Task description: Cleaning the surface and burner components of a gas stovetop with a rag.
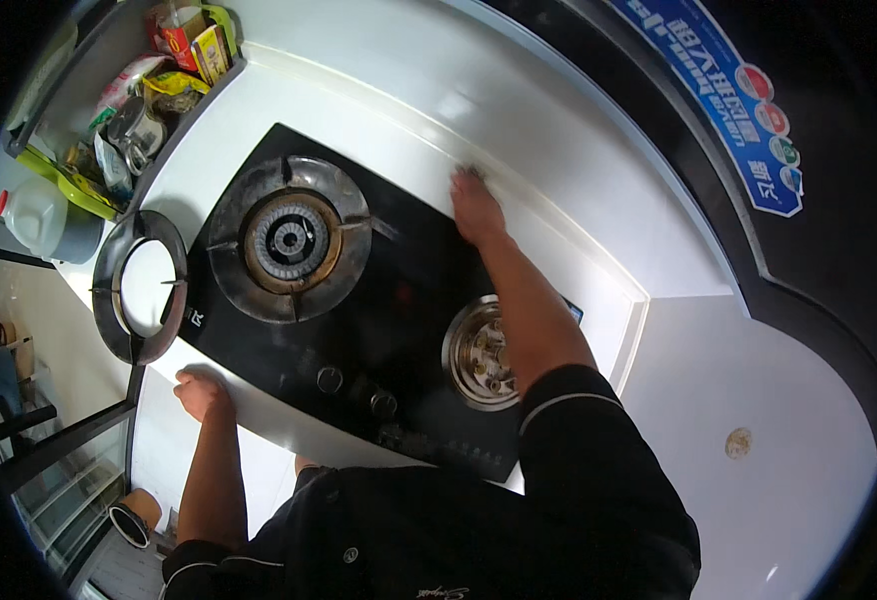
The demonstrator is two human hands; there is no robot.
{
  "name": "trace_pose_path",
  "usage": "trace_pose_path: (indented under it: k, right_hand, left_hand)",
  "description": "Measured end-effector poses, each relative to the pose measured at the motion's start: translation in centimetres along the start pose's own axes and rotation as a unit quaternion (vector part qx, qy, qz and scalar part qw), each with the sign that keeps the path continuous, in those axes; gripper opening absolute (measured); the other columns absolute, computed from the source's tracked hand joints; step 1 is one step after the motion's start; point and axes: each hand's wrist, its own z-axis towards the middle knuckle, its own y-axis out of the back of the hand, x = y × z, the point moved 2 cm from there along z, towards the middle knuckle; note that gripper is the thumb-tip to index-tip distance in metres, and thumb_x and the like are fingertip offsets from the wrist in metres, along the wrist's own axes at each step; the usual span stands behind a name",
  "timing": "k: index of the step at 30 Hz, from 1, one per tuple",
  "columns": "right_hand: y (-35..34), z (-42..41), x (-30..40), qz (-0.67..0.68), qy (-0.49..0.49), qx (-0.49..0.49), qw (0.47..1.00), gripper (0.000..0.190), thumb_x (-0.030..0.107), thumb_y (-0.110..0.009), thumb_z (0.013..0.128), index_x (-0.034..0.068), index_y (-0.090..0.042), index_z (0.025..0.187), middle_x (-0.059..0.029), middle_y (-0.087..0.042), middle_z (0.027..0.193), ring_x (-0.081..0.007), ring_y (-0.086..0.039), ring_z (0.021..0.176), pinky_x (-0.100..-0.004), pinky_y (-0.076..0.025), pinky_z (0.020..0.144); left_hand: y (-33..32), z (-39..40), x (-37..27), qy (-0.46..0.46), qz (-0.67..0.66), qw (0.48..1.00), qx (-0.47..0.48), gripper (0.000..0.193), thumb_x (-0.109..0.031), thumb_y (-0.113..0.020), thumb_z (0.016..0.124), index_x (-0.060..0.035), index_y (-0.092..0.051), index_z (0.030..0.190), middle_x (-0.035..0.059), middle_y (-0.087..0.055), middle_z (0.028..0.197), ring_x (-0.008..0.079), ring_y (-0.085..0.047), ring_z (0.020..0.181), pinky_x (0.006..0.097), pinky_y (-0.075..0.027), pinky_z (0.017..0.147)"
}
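A black glass gas cooktop (401, 315) is set into the white countertop (401, 159). My right hand (480, 210), blurred, reaches across to the counter strip behind it. A small brownish patch shows at its fingertips; I cannot tell whether the hand holds something. My right forearm partly covers the right burner (476, 356), whose pan support is off. My left hand (202, 395), fingers curled, rests by the counter's front edge with nothing visible in it. Around the left burner (290, 238) sits a dark metal pan support (348, 184). Another pan support (111, 326) stands at the cooktop's left end.
A shelf rack with a green rim (71, 184) holds packets and a glass jar (137, 131) at the upper left. Beside it is a plastic jug with a red cap (37, 217). A dark range hood (821, 277) overhangs the right. Control knobs (330, 380) line the cooktop's front.
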Motion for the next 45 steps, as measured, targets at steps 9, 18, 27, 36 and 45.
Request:
trace_pose_path:
  k: [9,18,27,36,45]
  right_hand:
    - [0.2,0.8,1.2,0.071,-0.082,0.014,0.994,0.034,0.021,-0.039,0.097,0.002,-0.054,0.120,-0.0174,-0.048,0.135,-0.0313,-0.042,0.128,-0.0414,-0.031,0.110]
    - [-1.0,-0.2,1.8,0.054,0.043,-0.073,0.995,0.031,0.020,-0.043,0.095,0.002,-0.056,0.117,-0.0178,-0.055,0.125,-0.0341,-0.049,0.119,-0.0439,-0.036,0.104]
    - [2.4,-5.5,0.3,0.115,0.049,-0.013,0.992,0.036,0.022,-0.043,0.095,0.004,-0.055,0.123,-0.0156,-0.051,0.134,-0.0316,-0.041,0.129,-0.0406,-0.030,0.110]
    - [6.6,-19.1,-17.4,-0.113,-0.142,-0.018,0.983,0.037,0.023,-0.036,0.099,0.007,-0.049,0.131,-0.0151,-0.045,0.138,-0.0308,-0.040,0.130,-0.0395,-0.030,0.111]
    - [9.1,-29.8,-25.6,-0.074,-0.381,-0.086,0.917,0.046,0.030,-0.029,0.101,0.002,-0.047,0.132,-0.0210,-0.042,0.140,-0.0345,-0.037,0.132,-0.0395,-0.028,0.112]
  left_hand:
    - [0.2,-0.7,-0.6,-0.012,0.008,1.000,0.000,0.060,-0.042,-0.026,0.095,0.0091,-0.053,0.109,0.0311,-0.060,0.109,0.0448,-0.058,0.101,0.0470,-0.044,0.092]
    - [0.8,-2.0,-1.8,0.003,-0.006,1.000,-0.023,0.063,-0.043,-0.029,0.095,0.0122,-0.057,0.107,0.0324,-0.060,0.108,0.0450,-0.059,0.102,0.0482,-0.045,0.092]
    - [0.0,-1.0,-0.8,-0.003,-0.016,1.000,-0.013,0.063,-0.040,-0.026,0.093,0.0129,-0.059,0.104,0.0323,-0.062,0.103,0.0463,-0.060,0.098,0.0506,-0.046,0.089]
    - [-0.1,-1.2,-1.3,-0.004,0.014,1.000,-0.012,0.057,-0.035,-0.032,0.090,0.0111,-0.064,0.100,0.0280,-0.064,0.104,0.0427,-0.062,0.098,0.0461,-0.049,0.088]
    - [-0.6,0.9,-0.1,0.065,-0.012,0.998,0.006,0.052,-0.041,-0.038,0.090,0.0010,-0.063,0.110,0.0159,-0.065,0.111,0.0318,-0.063,0.102,0.0422,-0.049,0.089]
